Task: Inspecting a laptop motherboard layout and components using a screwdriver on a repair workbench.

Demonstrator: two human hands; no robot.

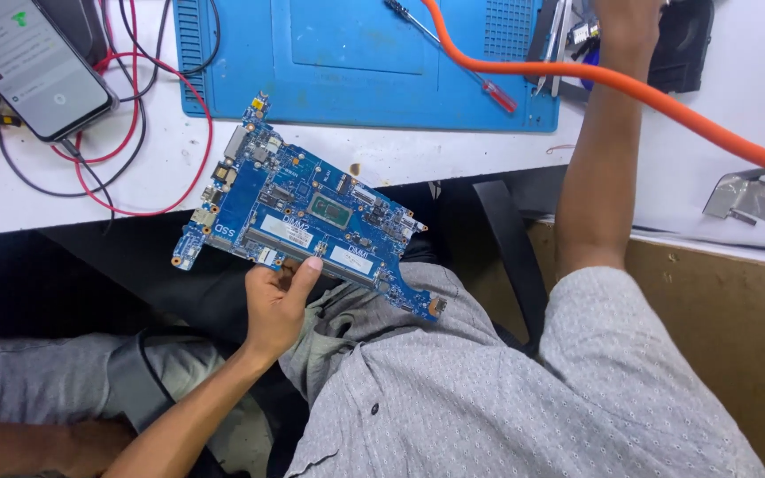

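My left hand (276, 296) grips the near edge of a blue laptop motherboard (294, 204), thumb on top. The board is held tilted over the front edge of the white table (453, 150), above my lap, with its chip and memory slots facing up. My right arm stretches away to the top right. My right hand (626, 19) is at the frame's top edge, beside a black object (683, 44) and some tweezers (555, 44). Its fingers are cut off by the frame, so what it holds is hidden.
A blue work mat (356, 62) lies at the table's back with a red-handled screwdriver (498, 93) on it. An orange hose (666, 97) crosses over my right arm. A lit phone (33, 62) with red and black wires (135, 133) lies left. A metal bracket (741, 195) lies right.
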